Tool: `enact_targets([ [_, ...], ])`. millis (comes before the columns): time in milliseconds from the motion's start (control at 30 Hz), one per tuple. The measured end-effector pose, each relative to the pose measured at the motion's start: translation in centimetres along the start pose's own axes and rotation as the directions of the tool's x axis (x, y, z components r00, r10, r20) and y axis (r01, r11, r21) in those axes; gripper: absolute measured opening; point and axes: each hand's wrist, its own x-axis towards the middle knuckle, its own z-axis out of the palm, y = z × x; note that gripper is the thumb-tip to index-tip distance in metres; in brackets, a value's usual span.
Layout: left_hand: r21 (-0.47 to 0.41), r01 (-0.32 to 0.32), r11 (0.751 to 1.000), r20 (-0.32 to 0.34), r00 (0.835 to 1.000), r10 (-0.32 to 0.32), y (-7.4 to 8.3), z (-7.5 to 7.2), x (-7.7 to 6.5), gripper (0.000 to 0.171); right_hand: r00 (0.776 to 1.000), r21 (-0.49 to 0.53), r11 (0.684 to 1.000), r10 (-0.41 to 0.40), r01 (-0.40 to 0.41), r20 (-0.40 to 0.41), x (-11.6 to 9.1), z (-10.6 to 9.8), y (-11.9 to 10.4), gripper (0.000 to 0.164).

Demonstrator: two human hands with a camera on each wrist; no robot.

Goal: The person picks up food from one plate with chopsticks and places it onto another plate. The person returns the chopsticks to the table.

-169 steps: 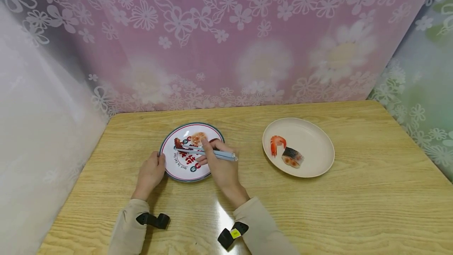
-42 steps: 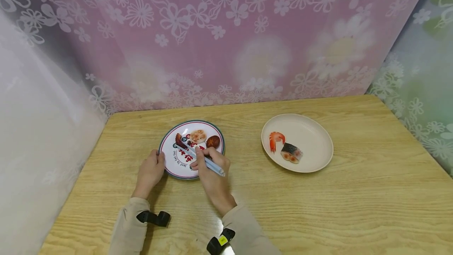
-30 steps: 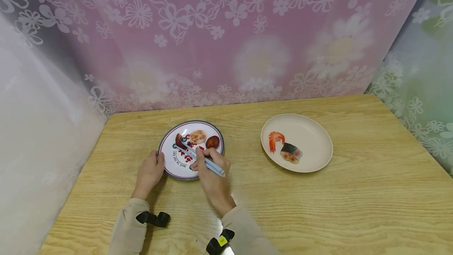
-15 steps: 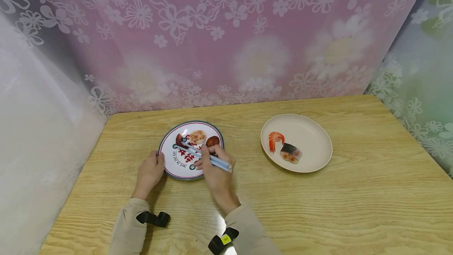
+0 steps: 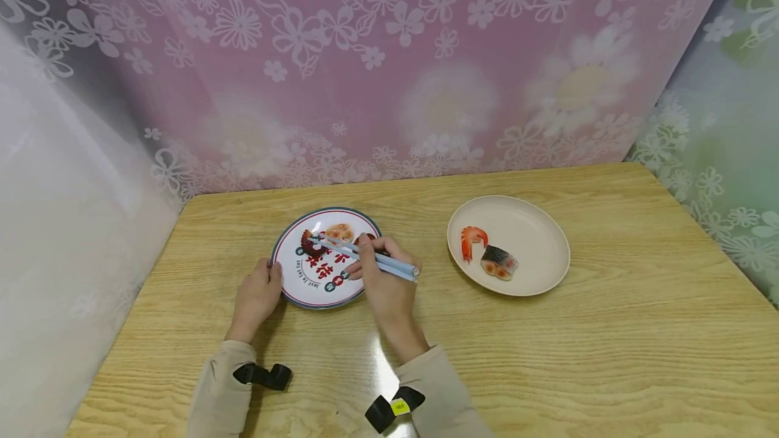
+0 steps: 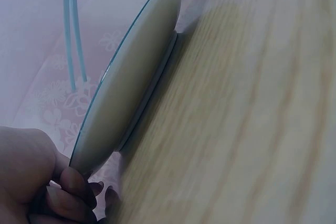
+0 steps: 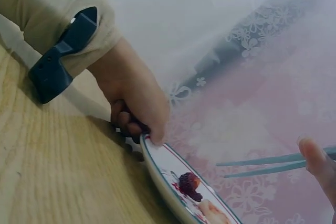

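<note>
Sharing the white plate [image 5: 289, 270] are tentacle [image 5: 313, 249] and lotus [image 5: 339, 231].

The desk [image 5: 608, 330] looks evenly bright to me, one white glare shining between the sleeves [image 5: 220, 391], soft shadow beside the left hand [image 5: 257, 297]; the wrist views are dimmer and hazier.

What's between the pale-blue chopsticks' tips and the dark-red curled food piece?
Only air: the right wrist view shows the chopsticks clear of the food piece.
</note>
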Motion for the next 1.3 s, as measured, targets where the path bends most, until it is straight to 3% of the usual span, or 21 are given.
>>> enact_targets([
  [100,0.002,0.000,1.000,-0.002,1.000,0.000,-0.1,0.0,0.0,0.034,1.000,-0.013,0.999,-0.030,0.030,-0.005,0.3,-0.5,0.9,0.023],
  [333,0.007,-0.003,1.000,-0.010,1.000,0.003,-0.2,0.0,0.0,0.033,1.000,-0.057,0.998,0.004,-0.006,-0.023,1.4,-2.6,-0.2,0.024],
  [500,0.009,-0.004,1.000,-0.006,1.000,0.004,-0.2,-0.1,-0.1,0.033,0.998,-0.131,0.991,-0.018,0.011,-0.053,2.5,-4.7,-0.9,0.024],
  [733,0.011,-0.007,1.000,-0.008,1.000,0.007,-0.2,-0.1,-0.1,0.032,0.996,-0.147,0.989,-0.016,0.004,-0.084,3.6,-7.7,-1.6,0.029],
  [967,0.010,-0.007,1.000,-0.008,1.000,0.007,0.0,-0.1,-0.1,0.032,0.987,-0.172,0.984,-0.080,0.055,-0.142,4.5,-10.4,-3.1,0.024],
  [1200,0.007,0.005,1.000,0.007,1.000,-0.005,0.1,-0.1,-0.1,0.034,0.987,-0.263,0.963,0.005,-0.048,-0.161,5.0,-13.4,-4.3,0.024],
  [1300,0.007,0.005,1.000,0.005,1.000,-0.005,0.1,0.0,0.0,0.035,0.983,-0.291,0.956,-0.011,-0.043,-0.181,5.2,-14.7,-4.5,0.022],
])
